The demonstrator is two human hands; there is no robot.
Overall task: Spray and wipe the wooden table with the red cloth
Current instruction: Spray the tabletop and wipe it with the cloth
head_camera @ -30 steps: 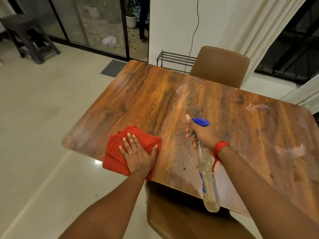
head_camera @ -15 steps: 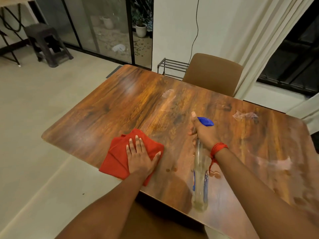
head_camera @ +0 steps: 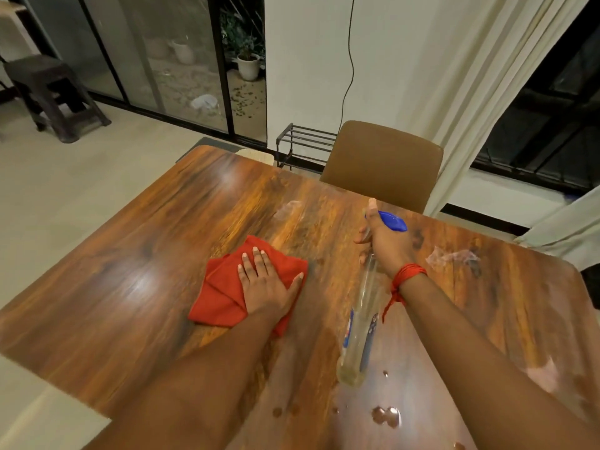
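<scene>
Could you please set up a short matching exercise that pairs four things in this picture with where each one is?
Things:
1. folded red cloth
2. clear spray bottle with blue nozzle
3. brown padded chair
4. red thread wristband

Places:
A. at the far edge of the wooden table
B. pressed flat under the left hand
C. tied round the right wrist
D. gripped in the right hand, above the table

Pairs: 1-B, 2-D, 3-A, 4-C
</scene>
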